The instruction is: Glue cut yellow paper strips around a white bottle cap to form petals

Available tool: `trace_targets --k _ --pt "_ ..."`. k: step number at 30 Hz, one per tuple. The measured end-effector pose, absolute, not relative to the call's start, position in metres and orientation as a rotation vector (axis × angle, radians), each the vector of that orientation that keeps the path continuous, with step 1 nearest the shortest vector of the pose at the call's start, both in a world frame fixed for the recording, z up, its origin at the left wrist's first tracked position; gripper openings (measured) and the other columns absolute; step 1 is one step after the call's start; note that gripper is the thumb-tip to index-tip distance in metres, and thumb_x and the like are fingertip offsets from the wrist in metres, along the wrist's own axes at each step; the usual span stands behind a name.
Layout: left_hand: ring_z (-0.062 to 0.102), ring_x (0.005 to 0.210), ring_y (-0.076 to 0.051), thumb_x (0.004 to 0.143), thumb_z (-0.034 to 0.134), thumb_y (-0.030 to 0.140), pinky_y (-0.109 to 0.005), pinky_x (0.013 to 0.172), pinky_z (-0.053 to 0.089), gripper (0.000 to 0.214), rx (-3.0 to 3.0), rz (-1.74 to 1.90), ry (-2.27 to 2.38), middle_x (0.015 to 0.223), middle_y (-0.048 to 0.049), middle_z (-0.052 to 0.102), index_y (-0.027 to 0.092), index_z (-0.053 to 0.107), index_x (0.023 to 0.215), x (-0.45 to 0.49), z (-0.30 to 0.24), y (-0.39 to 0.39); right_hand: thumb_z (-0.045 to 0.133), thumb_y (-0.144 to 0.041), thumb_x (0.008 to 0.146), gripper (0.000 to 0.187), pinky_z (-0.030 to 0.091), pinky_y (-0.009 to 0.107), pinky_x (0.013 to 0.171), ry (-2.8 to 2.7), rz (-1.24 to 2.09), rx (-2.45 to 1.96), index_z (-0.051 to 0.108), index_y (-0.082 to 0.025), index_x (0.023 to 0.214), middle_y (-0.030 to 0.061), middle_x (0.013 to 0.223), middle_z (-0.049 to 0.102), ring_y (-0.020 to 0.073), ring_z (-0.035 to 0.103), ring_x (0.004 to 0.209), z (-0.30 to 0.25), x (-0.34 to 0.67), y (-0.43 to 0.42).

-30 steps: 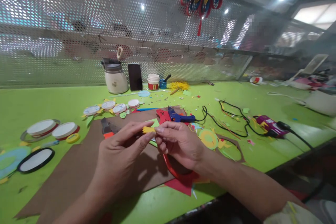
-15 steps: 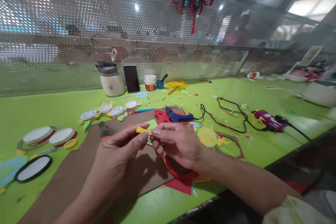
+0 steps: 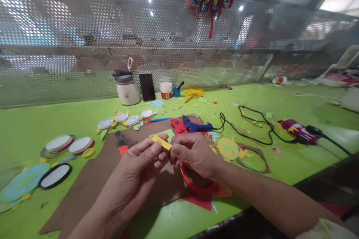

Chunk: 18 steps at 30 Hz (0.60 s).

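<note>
A small folded strip of yellow paper (image 3: 166, 144) is pinched between the thumb and fingers of my left hand (image 3: 137, 162). Its right end meets the closed thumb and fingertips of my right hand (image 3: 198, 153), which grip it there. Both hands hover over a brown cardboard sheet (image 3: 92, 183). Below my right hand lies a red ring (image 3: 189, 182), partly covered by that hand. Behind the hands are a light green paper piece (image 3: 169, 133), a red paper cutout (image 3: 178, 126) and a blue glue gun (image 3: 199, 127). A dark tool with orange handles (image 3: 120, 142) rests left of them.
White round lids (image 3: 82, 145) and a black-rimmed oval (image 3: 55, 176) lie on the green table at left. A jug (image 3: 127, 91), a phone (image 3: 147, 87) and small pots (image 3: 166, 90) stand at the back. The glue gun's black cord runs right to a purple box (image 3: 298, 131).
The yellow strip has turned, and a longer stretch shows, slanting down to the right. My head view has swung slightly left, shifting the table's things rightward.
</note>
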<state>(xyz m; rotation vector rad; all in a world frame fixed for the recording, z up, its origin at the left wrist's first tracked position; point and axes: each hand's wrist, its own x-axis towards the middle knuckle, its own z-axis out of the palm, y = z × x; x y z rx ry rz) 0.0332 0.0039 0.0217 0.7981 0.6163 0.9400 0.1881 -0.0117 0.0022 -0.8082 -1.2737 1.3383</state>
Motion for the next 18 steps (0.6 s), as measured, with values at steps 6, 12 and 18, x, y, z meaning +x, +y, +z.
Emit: trace_targets --k 6,12,18 --pt "0.051 0.062 -0.006 0.069 0.079 0.024 -0.012 0.058 0.046 0.015 0.798 0.916 0.580 0.070 0.0009 0.061 0.015 0.075 0.081 0.0346 0.0225 0.0018 0.066 -0.058 0.074 0.049 0.035 0.021 0.045 -1.345 1.185 -0.809 0.055 -0.017 0.051 -0.0030 0.049 0.051 0.0072 0.044 0.045 0.0029 0.1872 -0.0137" --pt "0.049 0.059 -0.005 0.070 0.078 0.025 -0.013 0.060 0.046 0.013 0.808 0.893 0.533 0.067 0.0015 0.061 0.015 0.076 0.079 0.0327 0.0214 -0.0003 0.069 -0.057 0.072 0.048 0.033 0.022 0.044 -1.352 1.133 -0.798 0.052 -0.017 0.050 -0.0031 0.049 0.050 0.0070 0.041 0.045 0.0017 0.1858 -0.0139" --pt "0.051 0.059 -0.005 0.070 0.079 0.023 -0.013 0.060 0.046 0.011 0.805 0.910 0.571 0.066 0.0016 0.062 0.016 0.075 0.077 0.0317 0.0212 0.0009 0.068 -0.057 0.074 0.048 0.033 0.022 0.046 -1.323 1.133 -0.810 0.052 -0.017 0.052 -0.0039 0.049 0.048 0.0075 0.040 0.046 -0.0020 0.1850 -0.0137"
